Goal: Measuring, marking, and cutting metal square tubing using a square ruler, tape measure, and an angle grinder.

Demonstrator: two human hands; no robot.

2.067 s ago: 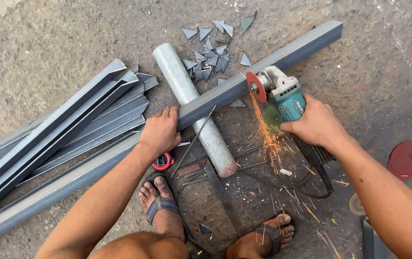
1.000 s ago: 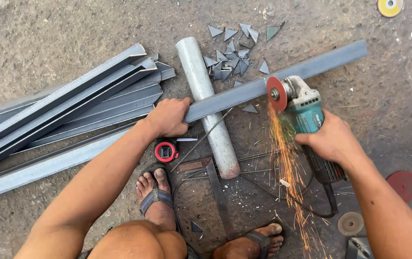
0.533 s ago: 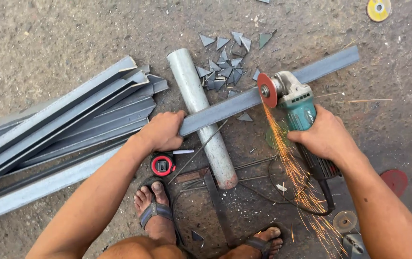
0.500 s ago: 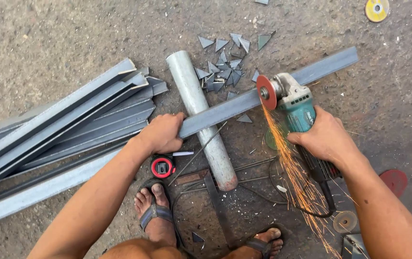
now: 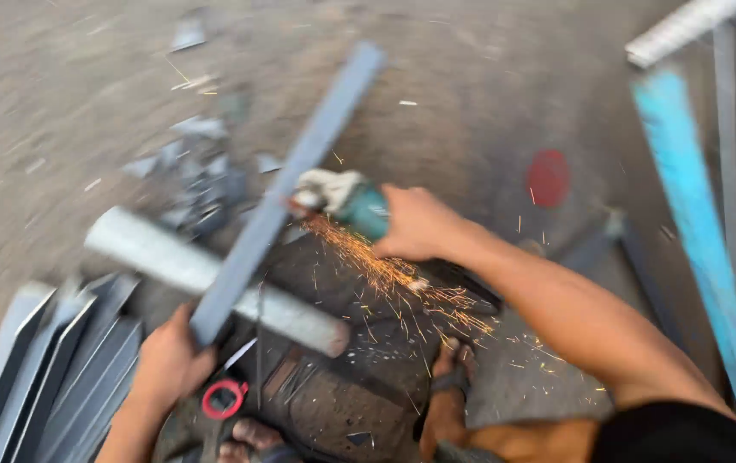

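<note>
Long grey metal bar [image 5: 299, 171] laid across thick grey pipe [image 5: 213, 279] on ground, slanting up and away. Near end of bar gripped by left hand [image 5: 169, 364], fingers closed round it. Teal grinder [image 5: 346, 201] pressed on bar's side, held tight in right hand [image 5: 419, 223]. Orange sparks [image 5: 393, 279] thrown toward feet. Stack of grey bars [image 5: 51, 377] at lower left. Red ring [image 5: 224, 399] just beside left hand. Picture blurred.

Long grey steel bar [image 5: 286, 193], blurred by motion, running diagonally from lower left of centre to upper centre of the frame and lying across a pale round pipe [image 5: 213, 279]. Teal angle grinder [image 5: 346, 201] at frame centre, its head against the bar, throwing orange sparks toward the lower right.
</note>
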